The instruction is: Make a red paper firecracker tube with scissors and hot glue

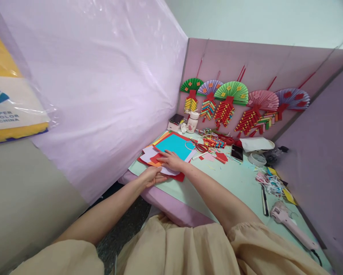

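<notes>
A stack of coloured paper lies at the table's front left, with a blue sheet behind and lilac sheets nearer me. Small red paper and orange paper pieces rest on the lilac ones. My right hand lies over these pieces, its fingers stretched out and pressing lightly on top. At the near edge of the stack, my left hand has its thumb above and its fingers under the lilac paper. Red-handled scissors lie just beyond the blue sheet.
Paper fan decorations hang on the back wall. Behind the stack stands a white cup. Rolled paper tubes, a phone and a tape roll lie farther right. A pink glue gun and paper scraps occupy the right side.
</notes>
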`<state>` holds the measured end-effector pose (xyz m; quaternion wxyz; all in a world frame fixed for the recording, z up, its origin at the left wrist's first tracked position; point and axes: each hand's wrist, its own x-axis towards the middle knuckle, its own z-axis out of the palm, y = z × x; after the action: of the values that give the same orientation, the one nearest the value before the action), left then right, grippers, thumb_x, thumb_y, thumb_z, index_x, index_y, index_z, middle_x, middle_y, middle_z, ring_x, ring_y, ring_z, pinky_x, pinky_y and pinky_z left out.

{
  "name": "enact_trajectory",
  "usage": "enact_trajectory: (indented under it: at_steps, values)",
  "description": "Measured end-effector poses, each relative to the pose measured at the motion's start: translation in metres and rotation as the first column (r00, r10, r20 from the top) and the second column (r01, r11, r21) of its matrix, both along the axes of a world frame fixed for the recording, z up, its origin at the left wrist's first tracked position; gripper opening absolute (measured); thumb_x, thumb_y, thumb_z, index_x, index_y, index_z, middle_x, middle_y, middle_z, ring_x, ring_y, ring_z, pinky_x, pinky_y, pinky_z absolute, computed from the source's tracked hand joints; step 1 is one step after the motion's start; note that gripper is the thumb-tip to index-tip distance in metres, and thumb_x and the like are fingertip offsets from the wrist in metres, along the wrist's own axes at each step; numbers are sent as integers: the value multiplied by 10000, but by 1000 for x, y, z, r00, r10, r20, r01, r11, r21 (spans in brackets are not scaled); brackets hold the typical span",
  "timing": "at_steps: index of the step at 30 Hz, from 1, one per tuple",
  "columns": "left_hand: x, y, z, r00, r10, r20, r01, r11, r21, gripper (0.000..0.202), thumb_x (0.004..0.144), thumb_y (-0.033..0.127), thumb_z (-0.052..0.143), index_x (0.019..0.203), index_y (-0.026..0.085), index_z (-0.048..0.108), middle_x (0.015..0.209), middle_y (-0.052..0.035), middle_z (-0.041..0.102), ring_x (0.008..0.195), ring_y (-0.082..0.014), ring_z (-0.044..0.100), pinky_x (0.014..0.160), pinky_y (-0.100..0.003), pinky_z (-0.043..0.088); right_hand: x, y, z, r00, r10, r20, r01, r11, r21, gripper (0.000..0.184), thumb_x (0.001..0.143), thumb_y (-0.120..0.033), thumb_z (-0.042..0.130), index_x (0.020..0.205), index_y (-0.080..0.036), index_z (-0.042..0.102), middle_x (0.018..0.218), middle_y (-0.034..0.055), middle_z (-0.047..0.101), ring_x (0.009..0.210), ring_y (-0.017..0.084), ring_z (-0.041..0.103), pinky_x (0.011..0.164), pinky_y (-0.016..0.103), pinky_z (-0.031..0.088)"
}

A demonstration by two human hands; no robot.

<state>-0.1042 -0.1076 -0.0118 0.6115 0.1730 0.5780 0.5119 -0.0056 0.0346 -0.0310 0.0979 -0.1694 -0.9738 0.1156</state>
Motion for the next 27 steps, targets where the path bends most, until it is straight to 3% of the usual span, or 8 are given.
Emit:
enact_trajectory:
  at_steps: [4, 11, 21, 27]
  values:
    - [3, -4, 3, 1000, 1, -6, -1, 1000, -6, 165, 927, 145, 449, 970, 65, 587, 780, -120, 710, 679, -166, 704, 697, -257, 589, -4, 2, 6, 990, -77, 117, 78, 997, -1, 405, 966, -423, 380, 1361, -396, 465, 1554, -52, 247, 1429, 293, 171, 1118, 577, 159]
    - [9, -18, 5, 999, 32, -42, -30, 999, 34, 137, 917, 143, 467, 910, 79, 588, 780, -123, 721, 669, -180, 707, 656, -279, 591, -12, 10, 6, 982, -129, 135, 133, 991, -26, 429, 974, -448, 314, 1383, -394, 433, 1557, -65, 235, 1437, 279, 140, 1124, 580, 128]
    - [12, -67, 2, 996, 42, -77, -35, 995, 89, 176, 902, 214, 508, 944, 83, 617, 832, -141, 739, 709, -193, 711, 649, -280, 580, -14, 10, 7, 983, -130, 131, 139, 989, -58, 447, 974, -482, 300, 1398, -392, 410, 1562, -62, 222, 1437, 287, 129, 1115, 578, 125]
    - [30, -82, -3, 992, 1, -124, 14, 993, 121, 228, 818, 324, 626, 804, 97, 632, 777, -135, 734, 691, -213, 703, 644, -291, 565, -13, 8, 7, 983, -135, 125, 144, 987, -67, 434, 972, -464, 326, 1387, -384, 429, 1557, -46, 243, 1432, 290, 149, 1108, 596, 131]
